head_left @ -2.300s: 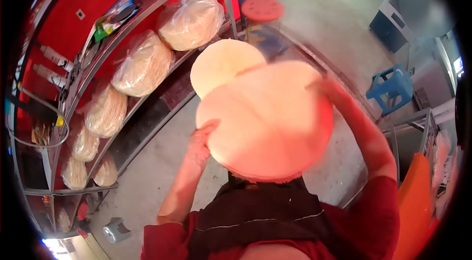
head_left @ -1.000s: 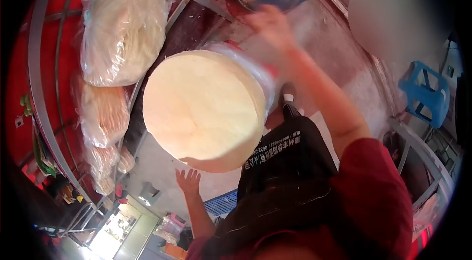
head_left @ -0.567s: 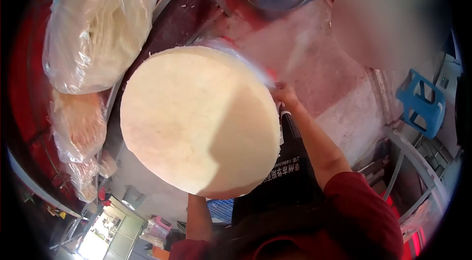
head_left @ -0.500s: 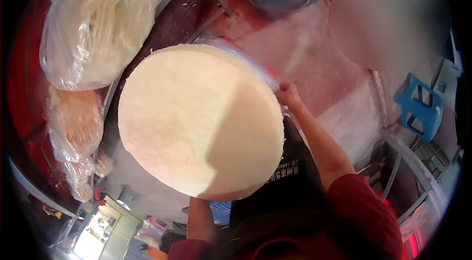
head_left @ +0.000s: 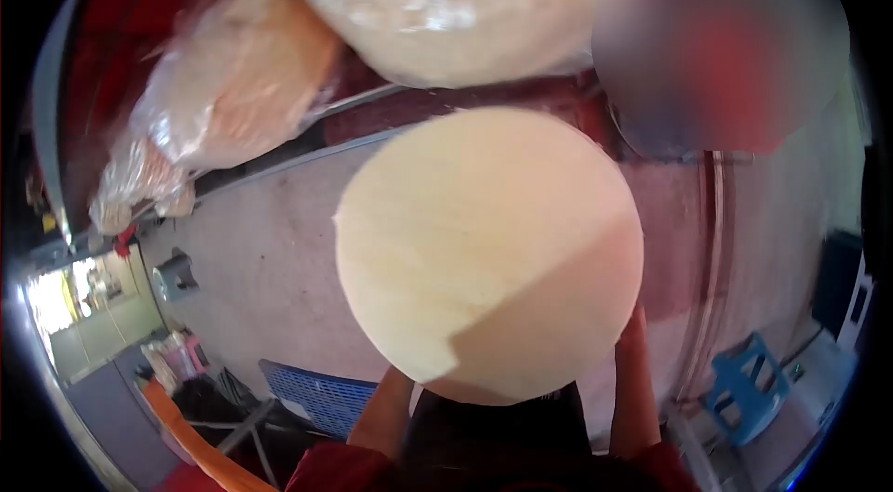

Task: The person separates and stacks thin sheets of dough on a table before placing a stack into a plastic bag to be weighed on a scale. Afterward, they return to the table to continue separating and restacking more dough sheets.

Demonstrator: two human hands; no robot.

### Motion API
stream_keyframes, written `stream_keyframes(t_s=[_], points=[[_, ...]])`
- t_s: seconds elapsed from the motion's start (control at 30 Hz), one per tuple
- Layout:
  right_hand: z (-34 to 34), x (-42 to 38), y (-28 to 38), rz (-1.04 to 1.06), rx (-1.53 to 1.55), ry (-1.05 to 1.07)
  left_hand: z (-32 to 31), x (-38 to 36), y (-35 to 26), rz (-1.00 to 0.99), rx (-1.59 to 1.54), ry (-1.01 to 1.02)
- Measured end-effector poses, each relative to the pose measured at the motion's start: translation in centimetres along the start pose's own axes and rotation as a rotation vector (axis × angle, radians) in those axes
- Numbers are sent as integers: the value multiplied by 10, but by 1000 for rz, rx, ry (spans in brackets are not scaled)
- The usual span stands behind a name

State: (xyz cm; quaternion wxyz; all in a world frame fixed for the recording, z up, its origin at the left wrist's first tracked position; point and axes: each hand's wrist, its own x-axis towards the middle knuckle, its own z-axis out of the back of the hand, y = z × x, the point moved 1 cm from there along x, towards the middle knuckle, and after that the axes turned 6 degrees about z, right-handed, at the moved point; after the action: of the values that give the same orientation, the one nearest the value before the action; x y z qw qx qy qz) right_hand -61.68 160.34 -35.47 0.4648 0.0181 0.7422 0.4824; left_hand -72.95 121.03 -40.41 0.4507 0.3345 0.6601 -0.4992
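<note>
A large round, pale disc, like a stack of thin flatbreads (head_left: 484, 250), is held level in front of my body, with a shadow across its lower right. My left hand (head_left: 398, 384) supports it from below at the near left edge; its fingers are hidden under the disc. At the near right edge, my right hand (head_left: 633, 328) holds it too, and those fingers are mostly out of sight. Just beyond the far rim lies a big clear plastic bag (head_left: 456, 18) full of pale sheets.
Another plastic bag (head_left: 246, 73) of pale sheets lies on the red-covered table to the left. A blue plastic crate (head_left: 321, 397) is on the floor beside my left arm. Blue plastic stools (head_left: 747, 388) stand at the right. A blurred round patch covers the upper right.
My view has turned, so the bagged sheets now lie straight ahead instead of to the left. My right hand has come from the disc's far right side to its near right edge.
</note>
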Motion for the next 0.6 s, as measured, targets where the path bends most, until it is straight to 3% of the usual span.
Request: stream_keyframes(t_s=[0.03,0.1,0.17,0.2,0.3,0.6], points=[[-34,-25,42,251,-70,147,-1,-1,4,0,-9,0],[5,-23,3,-191,608,302,-3,-3,14,11,-33,-3],[11,-14,6,10,-575,420,-6,-6,24,7,-63,-8],[5,-14,2,77,-796,309,-9,-8,29,7,-76,-8],[-29,-24,-21,133,-768,114,-17,-14,48,0,-123,-16],[-49,-73,-40,8,-831,192,-59,-38,119,43,-290,-45]])
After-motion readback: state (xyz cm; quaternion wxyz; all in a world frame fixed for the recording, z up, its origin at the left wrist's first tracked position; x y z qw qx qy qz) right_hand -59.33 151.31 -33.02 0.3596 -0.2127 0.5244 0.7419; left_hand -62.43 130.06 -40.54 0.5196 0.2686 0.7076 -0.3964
